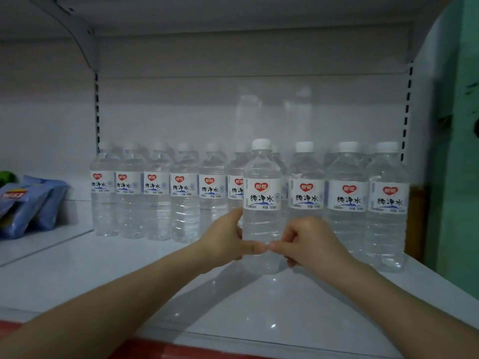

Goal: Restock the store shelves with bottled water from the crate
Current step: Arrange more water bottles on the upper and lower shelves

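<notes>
Gripping one upright water bottle (pixel 262 203) low down, the left hand (pixel 225 239) and right hand (pixel 309 242) curl around it. It stands on the white shelf (pixel 103 275), just in front of the bottle row (pixel 181 193).

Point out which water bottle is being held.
The middle bottle: the left hand and right hand grip its lower half, thumbs meeting in front. The other bottles stand untouched on the shelf.

Dim, bluish light. Soft shadows and small glints lie on the glossy shelf (pixel 77 275) below the fingers (pixel 255 246); bottles (pixel 105 193) far left look blurred; frame edges bow.
</notes>
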The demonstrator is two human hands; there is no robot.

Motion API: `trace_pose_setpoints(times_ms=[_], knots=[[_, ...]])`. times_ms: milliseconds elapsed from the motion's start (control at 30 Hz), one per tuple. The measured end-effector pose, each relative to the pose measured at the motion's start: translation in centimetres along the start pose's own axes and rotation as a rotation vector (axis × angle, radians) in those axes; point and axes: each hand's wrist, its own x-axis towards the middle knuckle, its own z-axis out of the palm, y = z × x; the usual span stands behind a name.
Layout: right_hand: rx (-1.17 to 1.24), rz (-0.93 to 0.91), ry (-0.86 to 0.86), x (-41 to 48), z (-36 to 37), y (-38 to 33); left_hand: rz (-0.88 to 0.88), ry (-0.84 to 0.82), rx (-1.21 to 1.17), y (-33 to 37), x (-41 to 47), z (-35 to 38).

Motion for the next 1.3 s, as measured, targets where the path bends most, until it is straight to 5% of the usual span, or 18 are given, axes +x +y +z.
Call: trace_pose_setpoints(times_ms=[867,1067,1300], knots=[[-0.229,-0.048,0.047,1.2,2.3,1.8,-0.037,0.118,0.018,-1.9,3.1,2.4],[-0.144,-0.049,-0.003,1.1,1.5,1.7,-0.115,0.059,0.175,-1.3,3.0,1.8],[0.068,-0.101,-0.03,-0.1,-0.1,0.4,-0.047,0.221,0.278,2.2,-1.6,-0.7]])
